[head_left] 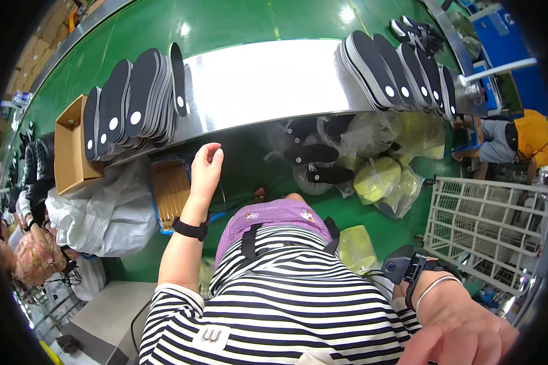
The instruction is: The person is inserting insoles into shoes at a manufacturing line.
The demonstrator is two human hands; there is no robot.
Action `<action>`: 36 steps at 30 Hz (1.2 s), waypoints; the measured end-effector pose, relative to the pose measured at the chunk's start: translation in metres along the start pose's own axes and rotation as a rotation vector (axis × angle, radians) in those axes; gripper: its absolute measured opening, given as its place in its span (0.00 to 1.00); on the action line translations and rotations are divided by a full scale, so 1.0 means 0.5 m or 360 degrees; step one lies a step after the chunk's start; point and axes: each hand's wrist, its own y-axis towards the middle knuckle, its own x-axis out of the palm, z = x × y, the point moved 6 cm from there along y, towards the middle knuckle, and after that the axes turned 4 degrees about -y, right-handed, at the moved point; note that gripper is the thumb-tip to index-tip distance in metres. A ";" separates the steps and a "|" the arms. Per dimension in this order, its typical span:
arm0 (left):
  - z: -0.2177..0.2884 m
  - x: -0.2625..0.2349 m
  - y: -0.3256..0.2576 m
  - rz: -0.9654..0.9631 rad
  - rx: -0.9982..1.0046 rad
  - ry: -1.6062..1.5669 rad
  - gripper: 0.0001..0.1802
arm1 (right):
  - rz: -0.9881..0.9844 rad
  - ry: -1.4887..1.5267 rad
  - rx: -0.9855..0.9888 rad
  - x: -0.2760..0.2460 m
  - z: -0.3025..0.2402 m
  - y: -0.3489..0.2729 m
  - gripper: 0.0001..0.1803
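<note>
My left hand (208,165) is raised just in front of the near edge of the workbench. Its thumb and fingers are slightly bent and apart, with nothing between them. Stacks of black-topped grey insoles (145,97) with white round stickers lie on the bench to its left. More insole stacks (402,73) lie at the bench's right end. Low at the right, close to the camera, is my right hand (466,331). Its knuckles are bent and the fingertips run out of the picture, so any grip is hidden. A small black camera (399,266) is strapped to that wrist.
A bare metal plate (262,82) spans the bench between the stacks. An open cardboard box (73,152) stands at the left end. Bagged insoles (371,176) lie below the bench. A white wire rack (481,213) is at the right. Other people sit at both sides.
</note>
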 end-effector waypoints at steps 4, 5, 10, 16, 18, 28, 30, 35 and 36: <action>-0.004 -0.003 0.020 0.0016 0.0063 -0.0112 0.11 | -0.0084 -0.0031 0.0050 0.024 0.051 0.057 0.19; -0.003 -0.003 0.028 0.0004 0.0079 -0.0119 0.11 | -0.0092 -0.0042 0.0047 0.037 0.090 0.088 0.19; 0.022 -0.013 0.079 0.0054 0.0158 -0.0024 0.11 | -0.0131 -0.0114 -0.0007 0.047 0.062 0.119 0.16; 0.055 0.046 0.143 0.0064 0.0509 0.0498 0.18 | -0.0134 -0.0177 -0.0067 -0.007 0.035 0.143 0.13; 0.037 0.085 0.168 -0.0007 0.0360 0.0839 0.29 | -0.0120 -0.0174 -0.0051 -0.023 0.058 0.171 0.12; -0.001 0.139 0.199 -0.0609 -0.0203 0.1551 0.54 | 0.0440 -0.0173 0.0159 -0.310 0.071 0.064 0.24; -0.003 0.146 0.202 -0.0609 -0.0216 0.1605 0.55 | 0.0610 -0.0103 0.0171 -0.347 0.083 0.033 0.23; 0.007 0.151 0.199 -0.0580 -0.0187 0.1638 0.54 | 0.0760 0.0014 0.0228 -0.395 0.121 -0.025 0.22; 0.006 0.151 0.198 -0.0579 -0.0187 0.1647 0.54 | 0.0763 0.0021 0.0224 -0.399 0.128 -0.032 0.22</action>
